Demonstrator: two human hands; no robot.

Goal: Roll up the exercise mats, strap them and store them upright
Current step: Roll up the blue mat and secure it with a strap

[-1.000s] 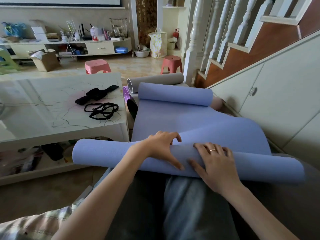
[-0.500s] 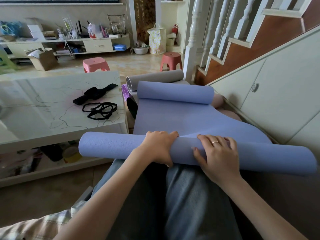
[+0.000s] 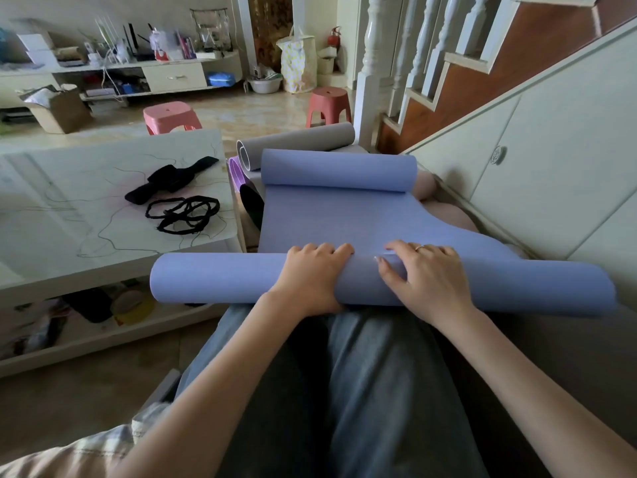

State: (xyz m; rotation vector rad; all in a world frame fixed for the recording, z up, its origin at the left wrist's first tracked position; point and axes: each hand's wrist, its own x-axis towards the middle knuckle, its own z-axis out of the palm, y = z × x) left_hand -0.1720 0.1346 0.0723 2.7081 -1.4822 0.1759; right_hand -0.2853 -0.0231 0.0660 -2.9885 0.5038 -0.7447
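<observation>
A blue-violet exercise mat [image 3: 344, 215] lies across my lap, rolled at the near end and curled at the far end. My left hand [image 3: 310, 274] wraps over the near roll, fingers curled on its top. Beside it my right hand [image 3: 427, 274], with a ring, presses on the same roll. A grey rolled mat [image 3: 300, 141] lies behind the far curl. The end of a purple rolled mat [image 3: 236, 172] and a black one [image 3: 251, 207] show to its left. Black straps [image 3: 182, 212] and a black band [image 3: 169, 179] lie on the table.
A white low table [image 3: 69, 201] stands left, its lower shelf cluttered. White cabinet panels [image 3: 551, 167] and a staircase run along the right. Two pink stools [image 3: 169, 115] stand on the floor beyond, with a shelf unit at the far wall.
Both hands have rolled the near end of the mat away from me, so the roll is thicker and the flat stretch shorter. My fingers now curl over the roll's top.
</observation>
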